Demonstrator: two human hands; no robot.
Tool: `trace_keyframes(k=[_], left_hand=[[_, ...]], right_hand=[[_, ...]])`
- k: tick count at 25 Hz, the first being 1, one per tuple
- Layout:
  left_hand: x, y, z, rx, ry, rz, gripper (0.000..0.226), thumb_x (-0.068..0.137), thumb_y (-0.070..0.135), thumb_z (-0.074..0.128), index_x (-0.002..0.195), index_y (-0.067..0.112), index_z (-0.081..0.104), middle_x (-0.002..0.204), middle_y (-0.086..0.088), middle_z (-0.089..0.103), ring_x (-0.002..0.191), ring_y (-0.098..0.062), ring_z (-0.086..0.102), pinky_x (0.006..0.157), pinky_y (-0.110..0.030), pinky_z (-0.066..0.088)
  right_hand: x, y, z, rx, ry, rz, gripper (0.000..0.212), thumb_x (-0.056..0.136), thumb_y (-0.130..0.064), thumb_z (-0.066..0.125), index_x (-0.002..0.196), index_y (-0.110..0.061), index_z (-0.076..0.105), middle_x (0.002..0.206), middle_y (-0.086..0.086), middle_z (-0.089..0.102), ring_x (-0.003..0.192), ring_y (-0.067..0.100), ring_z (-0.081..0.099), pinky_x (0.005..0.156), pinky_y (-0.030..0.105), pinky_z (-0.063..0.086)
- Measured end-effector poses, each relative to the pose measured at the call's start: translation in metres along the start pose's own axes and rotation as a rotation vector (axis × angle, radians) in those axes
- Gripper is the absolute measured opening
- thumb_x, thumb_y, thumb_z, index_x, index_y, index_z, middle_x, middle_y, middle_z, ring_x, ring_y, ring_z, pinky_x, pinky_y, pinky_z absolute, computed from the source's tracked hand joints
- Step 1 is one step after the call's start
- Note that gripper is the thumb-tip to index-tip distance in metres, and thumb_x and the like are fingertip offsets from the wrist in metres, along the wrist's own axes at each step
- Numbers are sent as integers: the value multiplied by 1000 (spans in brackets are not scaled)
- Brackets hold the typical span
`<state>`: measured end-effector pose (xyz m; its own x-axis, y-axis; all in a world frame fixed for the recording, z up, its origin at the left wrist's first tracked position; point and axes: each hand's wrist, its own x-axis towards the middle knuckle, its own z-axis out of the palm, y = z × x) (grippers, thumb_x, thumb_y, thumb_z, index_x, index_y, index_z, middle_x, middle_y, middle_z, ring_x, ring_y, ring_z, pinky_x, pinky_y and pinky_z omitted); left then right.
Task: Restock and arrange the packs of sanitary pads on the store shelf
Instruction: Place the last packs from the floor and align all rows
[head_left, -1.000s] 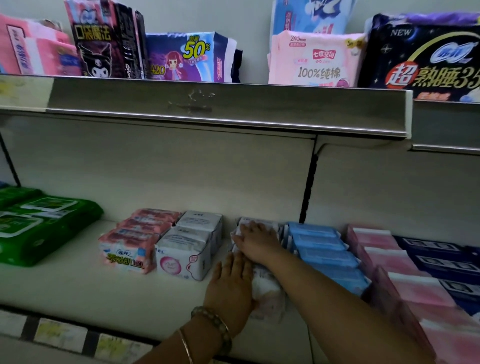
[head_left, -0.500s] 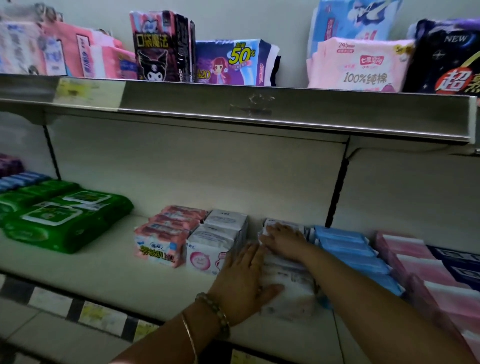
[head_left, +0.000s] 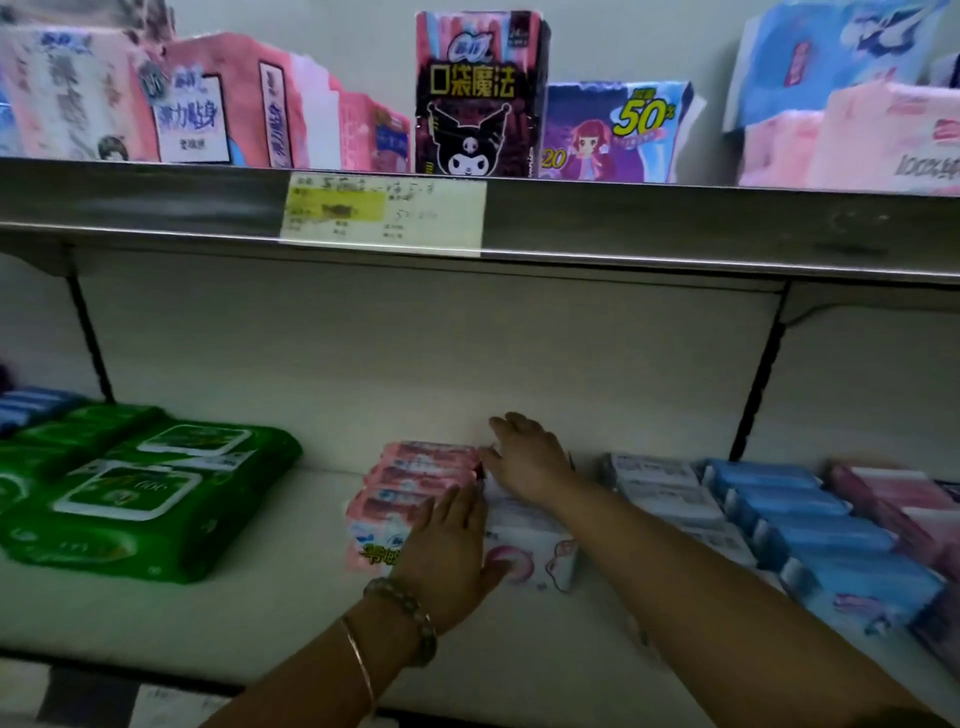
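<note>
White pad packs sit in a row on the lower shelf, touching the pink packs to their left, with your left hand laid flat, fingers straight, across both rows' front and your right hand resting open-fingered on the rear white packs.

Left wrist with bead bracelet and thin gold bangle
</note>
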<state>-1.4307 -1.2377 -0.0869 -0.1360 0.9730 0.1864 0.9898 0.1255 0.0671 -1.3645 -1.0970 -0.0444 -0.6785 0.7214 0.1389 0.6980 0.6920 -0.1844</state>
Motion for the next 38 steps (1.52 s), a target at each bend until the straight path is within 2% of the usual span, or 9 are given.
trace_keyframes(k=[4, 15, 18, 19, 21, 23, 25, 28, 38], left_hand=[[5, -4, 5, -7, -22, 70, 72, 98, 45, 30, 148, 7, -5, 157, -10, -6, 145, -22, -3, 115, -33, -7], [34, 11, 2, 107, 33, 75, 54, 93, 33, 47, 140, 9, 34, 147, -7, 32, 139, -21, 23, 116, -37, 1], [30, 23, 0, 129, 61, 87, 68, 44, 47, 87, 92, 2, 71, 96, -14, 68, 98, -27, 65, 100, -39, 40], [30, 26, 3, 161, 113, 114, 68, 21, 49, 90, 71, 7, 73, 75, -7, 70, 77, -23, 70, 84, -36, 52], [32, 33, 4, 135, 180, 118, 65, 8, 49, 88, 58, 11, 71, 62, -2, 67, 63, -19, 69, 67, -34, 57], [32, 38, 9, 134, 178, 121, 62, 12, 49, 88, 60, 13, 71, 63, -1, 68, 63, -18, 68, 67, -35, 57], [28, 43, 5, 145, 60, 89, 59, 45, 46, 87, 86, 7, 72, 89, -11, 69, 89, -24, 66, 90, -41, 49], [30, 47, 7, 158, 30, 67, 49, 92, 31, 49, 134, 7, 41, 140, -8, 41, 135, -23, 30, 115, -38, 10], [36, 53, 10, 143, 51, -86, 41, 95, 26, 40, 133, 12, 40, 140, -5, 42, 132, -21, 33, 114, -40, 7]], right_hand=[[9, 1, 26, -27, -137, 89, 57, 100, -47, 17, 149, -19, 13, 158, 6, 6, 145, 28, 6, 115, 48, 9], [10, 6, 31, -51, -232, 80, 55, 101, -44, 15, 151, -21, 8, 159, 4, 2, 145, 30, 4, 114, 53, 6], [5, 14, 29, -44, -248, 77, 54, 101, -42, 15, 151, -22, 7, 159, 3, 2, 145, 29, 3, 115, 53, 5], [4, 16, 28, -35, -249, 79, 54, 101, -42, 15, 151, -23, 8, 159, 2, 2, 145, 29, 3, 115, 53, 4], [0, 21, 27, -18, -240, 89, 54, 101, -43, 15, 151, -24, 9, 159, 1, 3, 145, 28, 3, 115, 52, 4], [-4, 26, 24, -18, -233, 89, 53, 101, -41, 15, 151, -22, 9, 159, 2, 2, 145, 29, 2, 115, 53, 4], [-7, 30, 23, -34, -239, 79, 53, 102, -39, 15, 151, -21, 7, 159, 2, 0, 145, 29, 1, 114, 54, 4], [-8, 32, 22, -16, -251, 84, 53, 101, -38, 16, 151, -21, 7, 159, 3, 0, 145, 29, -1, 114, 54, 2], [6, 38, 28, 14, -240, 79, 54, 101, -42, 15, 151, -21, 11, 159, 3, 1, 145, 29, 0, 114, 52, 1]])
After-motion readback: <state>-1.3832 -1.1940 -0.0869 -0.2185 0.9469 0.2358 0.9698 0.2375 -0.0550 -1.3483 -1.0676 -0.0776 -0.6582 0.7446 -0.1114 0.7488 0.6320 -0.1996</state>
